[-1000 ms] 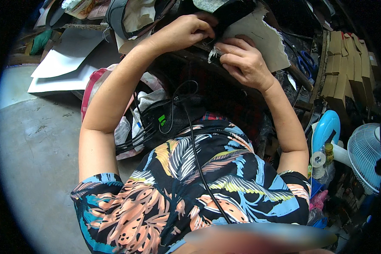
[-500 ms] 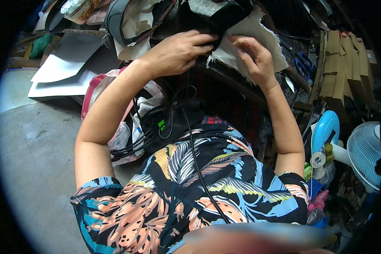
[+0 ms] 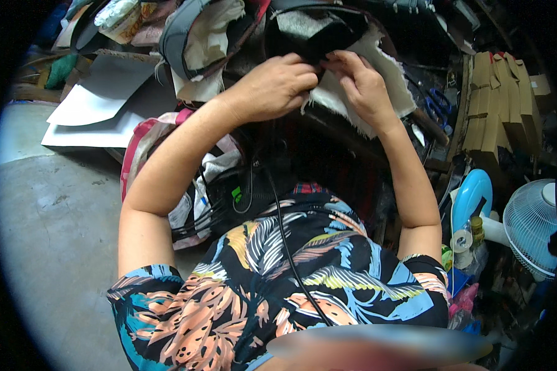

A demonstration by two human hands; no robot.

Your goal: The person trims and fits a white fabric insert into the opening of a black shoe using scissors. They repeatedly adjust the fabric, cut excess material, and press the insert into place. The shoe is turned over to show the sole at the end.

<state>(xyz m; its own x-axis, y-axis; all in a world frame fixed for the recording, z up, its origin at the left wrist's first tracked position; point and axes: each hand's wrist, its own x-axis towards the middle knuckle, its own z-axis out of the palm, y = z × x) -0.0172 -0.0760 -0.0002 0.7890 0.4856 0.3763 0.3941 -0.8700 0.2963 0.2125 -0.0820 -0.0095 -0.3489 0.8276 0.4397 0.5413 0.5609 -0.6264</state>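
Note:
A black piece with frayed off-white cloth on it lies at the top centre, its kind unclear. My left hand is closed at its near edge, the fingers curled and their tips against the dark material. Just to the right, my right hand pinches the same piece where the black part meets the cloth. The fingertips of both hands nearly meet, and what lies right between them is too dark to make out. Beside my left hand rests a similar dark grey curved piece with off-white cloth inside.
White sheets and a pink-edged bag are on the left. Blue-handled scissors lie to the right, before folded cardboard. A fan stands at far right. A black cable runs down my shirt.
My right hand has moved left and slightly up, its fingers closing from a looser curl onto the black piece. My left hand has shifted slightly down and right.

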